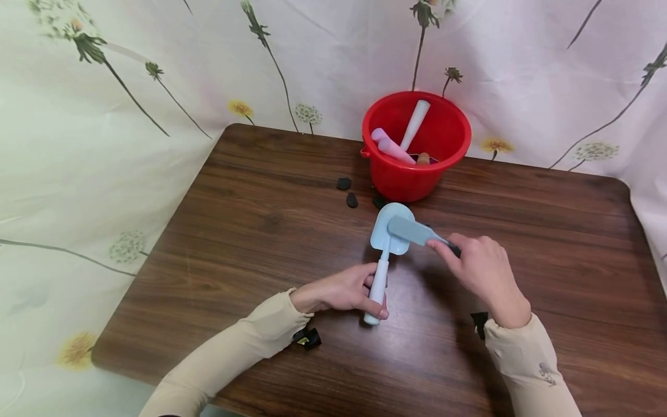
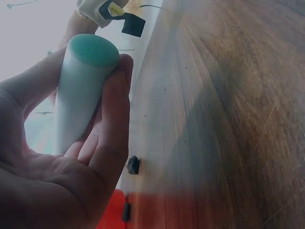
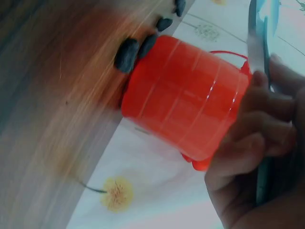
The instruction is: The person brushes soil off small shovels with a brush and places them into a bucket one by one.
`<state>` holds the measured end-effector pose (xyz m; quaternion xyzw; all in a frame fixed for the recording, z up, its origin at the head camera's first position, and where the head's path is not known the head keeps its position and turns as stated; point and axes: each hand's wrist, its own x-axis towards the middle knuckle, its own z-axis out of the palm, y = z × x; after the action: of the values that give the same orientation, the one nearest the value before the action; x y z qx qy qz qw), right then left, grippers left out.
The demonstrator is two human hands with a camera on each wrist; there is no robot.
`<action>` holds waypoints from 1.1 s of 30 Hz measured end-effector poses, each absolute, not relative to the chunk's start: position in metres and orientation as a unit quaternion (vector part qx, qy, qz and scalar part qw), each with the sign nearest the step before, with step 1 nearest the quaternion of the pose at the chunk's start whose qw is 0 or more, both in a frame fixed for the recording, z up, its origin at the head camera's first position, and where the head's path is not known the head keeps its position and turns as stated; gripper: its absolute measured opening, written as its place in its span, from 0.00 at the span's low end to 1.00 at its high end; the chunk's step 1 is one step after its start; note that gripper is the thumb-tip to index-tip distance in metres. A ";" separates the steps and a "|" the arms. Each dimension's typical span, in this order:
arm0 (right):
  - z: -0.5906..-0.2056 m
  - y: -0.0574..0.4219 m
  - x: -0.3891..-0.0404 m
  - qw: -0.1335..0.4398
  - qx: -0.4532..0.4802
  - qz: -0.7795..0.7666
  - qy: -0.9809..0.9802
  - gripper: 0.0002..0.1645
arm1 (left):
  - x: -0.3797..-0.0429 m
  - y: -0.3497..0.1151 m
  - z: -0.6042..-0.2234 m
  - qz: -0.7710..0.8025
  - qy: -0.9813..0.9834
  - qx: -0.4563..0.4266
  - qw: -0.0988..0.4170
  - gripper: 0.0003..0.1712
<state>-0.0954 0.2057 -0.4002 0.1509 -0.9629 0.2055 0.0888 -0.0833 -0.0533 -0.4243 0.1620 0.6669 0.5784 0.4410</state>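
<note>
My left hand (image 1: 346,288) grips the pale handle of a small light-blue shovel (image 1: 378,284), its scoop pointing away from me. In the left wrist view the handle's green end (image 2: 94,49) shows between thumb and fingers. My right hand (image 1: 482,266) holds a grey-blue tool with a flat blade (image 1: 411,230) by its thin handle. The blade overlaps the shovel's scoop in the head view. Fingers curl round that handle in the right wrist view, where the right hand (image 3: 252,138) partly covers it.
A red bucket (image 1: 403,180) stands at the back, holding a white handle (image 1: 415,124), pink handles (image 1: 393,149) and a wooden-looking piece. Several dark stones, one a flat stone (image 1: 343,183), lie before it on the brown table (image 1: 234,231). A flower-patterned cloth (image 1: 323,52) hangs behind.
</note>
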 end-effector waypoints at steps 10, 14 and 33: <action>-0.407 0.210 -0.103 0.253 0.154 0.204 -0.933 0.44 | -0.081 -0.053 -0.424 0.570 0.669 0.163 0.448 0.28; -0.407 0.210 -0.101 0.221 0.169 0.246 -0.929 0.32 | -0.083 -0.052 -0.425 0.583 0.668 0.151 0.437 0.28; -0.399 0.202 -0.091 -0.010 0.180 0.254 -0.950 0.23 | -0.086 -0.052 -0.419 0.599 0.675 0.128 0.411 0.34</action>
<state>-0.0909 0.2019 -0.3986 0.1797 -0.9503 0.2539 -0.0099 -0.0859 -0.0524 -0.4195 0.1279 0.6753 0.5986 0.4114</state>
